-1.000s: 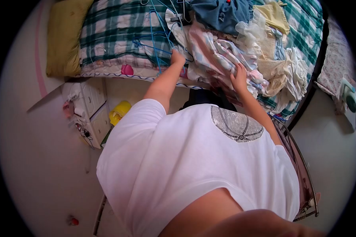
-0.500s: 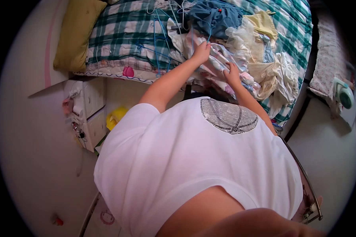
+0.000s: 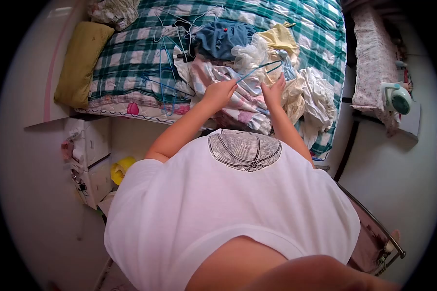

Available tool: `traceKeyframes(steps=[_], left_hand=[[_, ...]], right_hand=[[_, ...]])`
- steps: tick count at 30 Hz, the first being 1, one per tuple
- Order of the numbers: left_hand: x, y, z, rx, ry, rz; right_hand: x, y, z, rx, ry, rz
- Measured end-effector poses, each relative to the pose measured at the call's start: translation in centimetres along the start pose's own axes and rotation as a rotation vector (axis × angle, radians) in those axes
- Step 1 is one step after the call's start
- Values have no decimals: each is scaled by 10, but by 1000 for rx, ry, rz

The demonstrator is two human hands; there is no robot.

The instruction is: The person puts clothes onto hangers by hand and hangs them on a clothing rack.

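Observation:
My left hand [image 3: 220,93] is closed on one end of a blue clothes hanger [image 3: 251,72], whose other end points up and to the right. My right hand [image 3: 274,90] has its fingers apart and holds nothing; it is just below the hanger's far end. Beneath both hands lies a crumpled cloth with a pink, white and blue pattern [image 3: 245,102]. Just beyond the hanger is a white sheer garment [image 3: 250,54], with a blue garment [image 3: 223,41] behind it.
Several loose hangers [image 3: 166,72] lie on the green plaid bedding [image 3: 126,63] to the left. A yellow garment [image 3: 279,38] and white clothes [image 3: 318,94] are heaped at the right. An olive pillow [image 3: 80,65] lies at the left edge; a small fan [image 3: 399,101] stands far right.
The hanger in my left hand has swung from upright over the clothes to slanting right, toward my right hand. My right hand has come off the patterned cloth. The whole view has shifted.

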State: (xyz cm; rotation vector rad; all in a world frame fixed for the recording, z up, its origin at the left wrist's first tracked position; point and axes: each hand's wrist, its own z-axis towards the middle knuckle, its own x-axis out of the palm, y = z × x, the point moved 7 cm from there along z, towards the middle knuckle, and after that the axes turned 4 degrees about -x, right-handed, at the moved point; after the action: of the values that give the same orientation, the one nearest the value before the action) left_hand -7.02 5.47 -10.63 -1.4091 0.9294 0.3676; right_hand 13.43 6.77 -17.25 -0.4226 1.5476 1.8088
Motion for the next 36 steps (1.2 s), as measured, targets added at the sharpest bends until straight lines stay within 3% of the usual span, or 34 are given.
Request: traceKeyframes(steps=[1, 2, 5, 6, 9, 10, 13, 14, 17, 21, 24, 30, 33, 34, 36], left_hand=[[2, -6, -1, 34, -3, 24], [6, -13, 0, 76, 16, 57], [17, -29, 2, 180, 62, 140], [20, -33, 4, 198, 66, 148], [30, -41, 9, 237, 93, 168], [34, -43, 13, 245, 101, 172], [42, -43, 24, 290, 92, 188], [46, -44, 28, 321, 108, 184], [57, -44, 37, 360, 99, 152], [57, -21, 51, 236, -41, 181], [61, 12, 60, 155, -137, 149], [84, 61, 78, -147, 167, 84], [109, 88, 94, -88, 148, 111], [112, 92, 100, -98, 175, 112], [116, 97, 117, -99, 119, 136]], right_hand=[[-16, 9, 2, -39, -62, -29], [-26, 10, 4, -33, -39, 33], [-39, 13, 2, -188, 143, -167], [-47, 16, -2, -222, 95, -130], [-51, 17, -17, -324, 362, -271], [-62, 26, -17, -392, 287, -131], [-63, 13, -26, 11, 570, 265], [-54, -8, -31, 40, 506, 469], [-52, -44, -33, 260, 525, 618], [-64, -72, -19, 388, 403, 588], [-64, -81, -12, 318, 362, 643], [-51, -99, 2, 289, 361, 492], [-37, -119, 20, 56, 217, 216], [-31, -127, 22, 191, 257, 175], [-19, -136, 31, 209, 260, 183]])
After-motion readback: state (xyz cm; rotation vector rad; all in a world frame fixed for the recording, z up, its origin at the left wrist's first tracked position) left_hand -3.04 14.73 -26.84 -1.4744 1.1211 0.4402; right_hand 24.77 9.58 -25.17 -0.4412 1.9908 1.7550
